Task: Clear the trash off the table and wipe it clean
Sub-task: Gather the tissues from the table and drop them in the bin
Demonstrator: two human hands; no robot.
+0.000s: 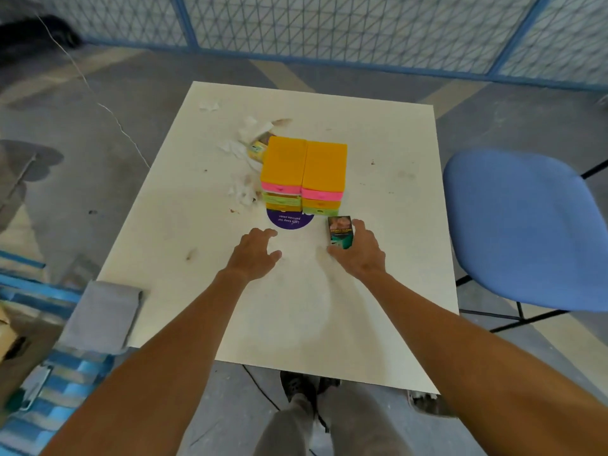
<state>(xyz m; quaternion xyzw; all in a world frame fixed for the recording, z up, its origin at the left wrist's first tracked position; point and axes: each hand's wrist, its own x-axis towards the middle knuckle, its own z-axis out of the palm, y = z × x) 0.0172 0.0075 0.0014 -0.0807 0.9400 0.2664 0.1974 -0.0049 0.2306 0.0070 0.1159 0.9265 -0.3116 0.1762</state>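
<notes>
A white table [378, 307] carries stains and crumbs. My right hand [362, 255] grips a small dark green box [340, 232] standing upright on the table. My left hand [256, 253] hovers over the table, fingers spread, holding nothing. Two stacks of orange, pink and green boxes [304, 174] stand in the middle on a purple round sticker [289, 221]. Crumpled white tissue scraps [243, 143] and a small yellow-green carton [257, 149] lie to the left of and behind the stacks. More tissue bits [244, 192] lie beside the stacks' left side.
A folded grey cloth [102, 315] hangs over the table's near left corner. A blue chair [523, 232] stands at the right of the table. A blue-framed mesh fence [329, 24] runs behind. Blue striped material [49, 390] lies on the floor at left.
</notes>
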